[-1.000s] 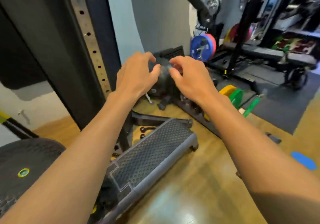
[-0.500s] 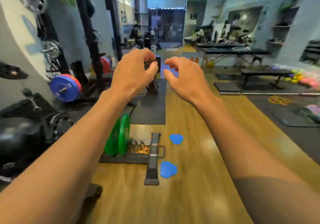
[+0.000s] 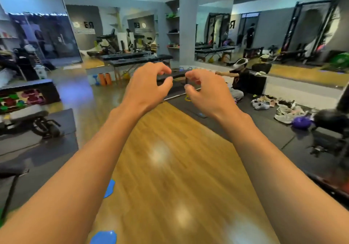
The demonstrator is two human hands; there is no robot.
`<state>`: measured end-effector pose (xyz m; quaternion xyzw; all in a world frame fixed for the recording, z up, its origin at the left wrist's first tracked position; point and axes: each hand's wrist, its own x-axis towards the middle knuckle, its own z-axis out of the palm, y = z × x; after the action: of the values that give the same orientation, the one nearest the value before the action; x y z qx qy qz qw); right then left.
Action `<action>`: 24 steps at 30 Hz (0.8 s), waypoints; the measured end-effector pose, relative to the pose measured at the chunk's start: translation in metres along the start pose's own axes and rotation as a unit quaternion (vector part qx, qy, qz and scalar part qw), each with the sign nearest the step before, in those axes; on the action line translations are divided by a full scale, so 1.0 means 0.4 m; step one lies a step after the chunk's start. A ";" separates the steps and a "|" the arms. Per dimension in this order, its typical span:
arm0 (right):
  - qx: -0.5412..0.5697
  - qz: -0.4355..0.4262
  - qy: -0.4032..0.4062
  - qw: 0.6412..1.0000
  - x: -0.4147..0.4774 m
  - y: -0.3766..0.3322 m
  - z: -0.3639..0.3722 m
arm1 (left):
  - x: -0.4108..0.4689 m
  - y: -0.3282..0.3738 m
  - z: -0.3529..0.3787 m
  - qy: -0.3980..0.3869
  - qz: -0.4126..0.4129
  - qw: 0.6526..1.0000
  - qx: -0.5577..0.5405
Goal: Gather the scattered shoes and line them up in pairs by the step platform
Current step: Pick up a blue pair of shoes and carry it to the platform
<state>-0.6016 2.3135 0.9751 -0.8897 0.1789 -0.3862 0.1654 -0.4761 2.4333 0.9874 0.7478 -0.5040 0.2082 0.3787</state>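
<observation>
While left hand (image 3: 146,88), right hand (image 3: 206,93) hover empty, shoes (image 3: 283,111) sit on mat (image 3: 264,132).

Over on the dark floor mat (image 3: 264,126) the shoes (image 3: 277,107) lie in a loose huddle, not sorted into pairs. Nearest are the pale grey trainers (image 3: 284,113), sitting on their soles and touching. Behind them are a bluish-grey shoe (image 3: 261,105), pinkish-beige shoes (image 3: 267,98) and a dark shoe with white trim (image 3: 287,103). All are too blurred to count.
</observation>
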 end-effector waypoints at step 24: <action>-0.156 0.227 0.078 0.958 0.703 1.350 -0.106 | 1.058 0.150 1.378 -0.172 0.118 0.961 -0.182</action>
<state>-0.5568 1.7056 0.9456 -0.8074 0.4465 -0.3741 0.0939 -0.3981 1.7407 0.9566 0.6258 -0.6758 0.0242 0.3887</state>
